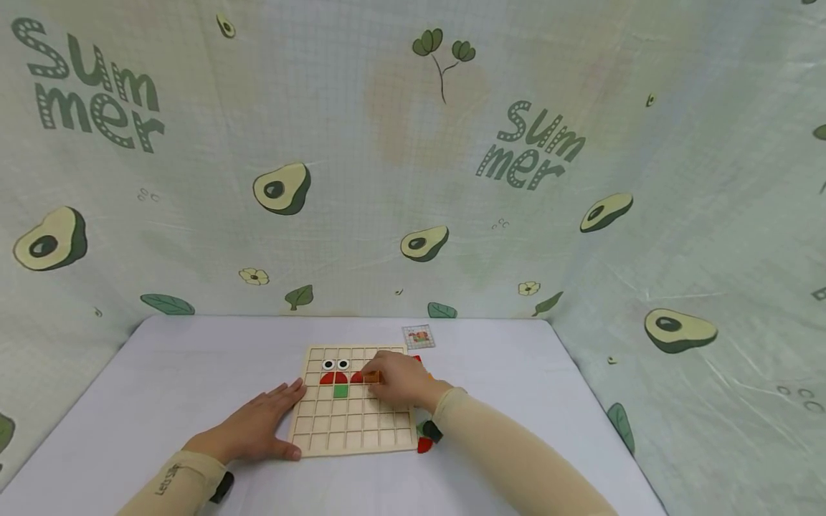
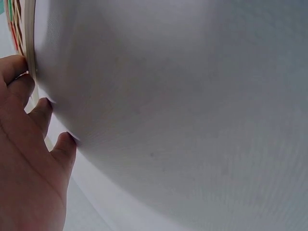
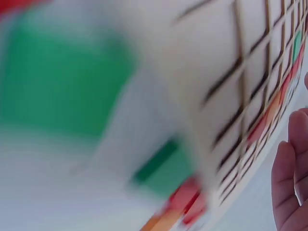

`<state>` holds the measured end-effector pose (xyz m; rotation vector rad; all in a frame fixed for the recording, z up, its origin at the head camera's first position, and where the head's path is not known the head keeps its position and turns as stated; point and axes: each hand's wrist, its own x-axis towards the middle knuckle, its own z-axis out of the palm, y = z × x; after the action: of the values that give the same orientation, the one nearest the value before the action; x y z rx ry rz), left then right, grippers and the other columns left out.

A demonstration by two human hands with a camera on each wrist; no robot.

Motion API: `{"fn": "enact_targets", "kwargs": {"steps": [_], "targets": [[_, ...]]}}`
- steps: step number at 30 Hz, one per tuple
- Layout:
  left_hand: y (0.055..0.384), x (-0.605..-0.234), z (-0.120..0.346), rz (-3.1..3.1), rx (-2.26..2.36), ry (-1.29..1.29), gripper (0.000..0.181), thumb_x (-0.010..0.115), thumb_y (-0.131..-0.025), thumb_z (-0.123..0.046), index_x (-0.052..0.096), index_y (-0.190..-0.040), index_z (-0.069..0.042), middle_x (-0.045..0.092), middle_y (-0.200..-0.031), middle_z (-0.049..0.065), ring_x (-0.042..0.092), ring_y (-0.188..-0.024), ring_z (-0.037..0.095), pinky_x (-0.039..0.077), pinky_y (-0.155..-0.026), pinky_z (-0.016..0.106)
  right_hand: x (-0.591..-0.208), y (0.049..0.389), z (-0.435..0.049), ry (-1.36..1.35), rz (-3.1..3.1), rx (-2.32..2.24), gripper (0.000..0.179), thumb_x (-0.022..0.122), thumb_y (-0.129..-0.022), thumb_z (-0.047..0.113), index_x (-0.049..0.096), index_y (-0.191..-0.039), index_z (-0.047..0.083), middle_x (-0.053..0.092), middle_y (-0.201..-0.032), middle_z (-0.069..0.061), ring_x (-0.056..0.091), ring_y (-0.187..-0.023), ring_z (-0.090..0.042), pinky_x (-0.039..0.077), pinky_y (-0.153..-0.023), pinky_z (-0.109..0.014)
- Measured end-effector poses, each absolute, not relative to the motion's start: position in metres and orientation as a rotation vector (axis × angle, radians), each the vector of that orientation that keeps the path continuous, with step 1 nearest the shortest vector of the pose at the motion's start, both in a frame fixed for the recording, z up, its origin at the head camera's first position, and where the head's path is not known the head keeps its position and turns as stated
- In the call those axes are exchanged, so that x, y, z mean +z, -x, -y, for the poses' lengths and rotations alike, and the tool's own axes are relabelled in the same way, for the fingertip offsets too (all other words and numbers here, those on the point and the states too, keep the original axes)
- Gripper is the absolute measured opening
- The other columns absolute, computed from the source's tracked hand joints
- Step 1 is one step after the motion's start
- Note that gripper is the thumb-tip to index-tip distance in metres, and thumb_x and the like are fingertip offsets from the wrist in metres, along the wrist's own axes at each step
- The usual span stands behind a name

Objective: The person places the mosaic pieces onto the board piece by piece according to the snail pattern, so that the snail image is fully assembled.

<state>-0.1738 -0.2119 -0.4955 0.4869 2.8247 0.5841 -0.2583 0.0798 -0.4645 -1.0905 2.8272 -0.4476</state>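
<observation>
A pale wooden grid board (image 1: 323, 423) lies on the white table. Set in its squares are two eye pieces (image 1: 335, 364), red rounded pieces (image 1: 333, 378) and a green square (image 1: 340, 391). My left hand (image 1: 261, 423) rests at the board's left edge, fingers spread, thumb at the near corner. Over the board's upper middle, my right hand (image 1: 400, 380) has its bent index finger and thumb beside an orange piece (image 1: 371, 377) and a red piece (image 1: 357, 377). Its palm hides part of that row; I cannot tell whether the fingers pinch a piece.
A small picture card (image 1: 419, 336) lies behind the board's far right corner. Loose pieces sit along the right edge, among them a red one (image 1: 424, 445) and a blurred green one (image 3: 62, 82). A patterned cloth (image 1: 361, 287) hangs behind the table.
</observation>
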Motion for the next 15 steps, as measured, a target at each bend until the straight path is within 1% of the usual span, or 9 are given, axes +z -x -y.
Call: {"fn": "enact_targets", "kwargs": {"steps": [2,4,9,15], "targets": [[0.174,-0.495,0.212,-2.827,0.582,-0.491,0.118,0.086,-0.06,-0.062,0.041,-0.15,-0.001,0.032,-0.159,0.016,0.029,-0.143,0.043,0.024,-0.114,0.063,-0.462,0.261,-0.1,1.048,-2.837,-0.444,0.026,0.071,-0.09,0.023,0.074,-0.116,0.021,0.064,-0.106,0.009,0.055,-0.081,-0.005,0.049,-0.068,-0.021],[0.175,-0.495,0.212,-2.827,0.588,-0.504,0.118,0.087,-0.06,-0.061,0.041,-0.15,0.0,0.032,-0.158,0.017,0.029,-0.142,0.045,0.025,-0.113,0.064,-0.461,0.263,-0.121,0.986,-2.844,-0.437,0.026,0.073,-0.09,0.023,0.074,-0.115,0.02,0.064,-0.104,0.008,0.053,-0.078,-0.006,0.049,-0.068,-0.021],[0.176,-0.497,0.213,-2.825,0.575,-0.483,0.119,0.086,-0.059,-0.062,0.041,-0.15,-0.001,0.031,-0.159,0.016,0.029,-0.143,0.043,0.024,-0.114,0.063,-0.463,0.263,-0.168,0.866,-2.836,-0.474,0.025,0.074,-0.088,0.018,0.075,-0.113,0.017,0.065,-0.101,0.007,0.052,-0.08,-0.008,0.05,-0.071,-0.023],[0.176,-0.5,0.214,-2.815,0.592,-0.477,0.119,0.086,-0.059,-0.063,0.041,-0.15,-0.001,0.031,-0.159,0.016,0.028,-0.143,0.043,0.024,-0.114,0.064,-0.466,0.249,-0.197,0.86,-2.781,-0.528,0.025,0.075,-0.089,0.018,0.076,-0.114,0.017,0.065,-0.103,0.009,0.054,-0.078,-0.008,0.051,-0.069,-0.022]]}}
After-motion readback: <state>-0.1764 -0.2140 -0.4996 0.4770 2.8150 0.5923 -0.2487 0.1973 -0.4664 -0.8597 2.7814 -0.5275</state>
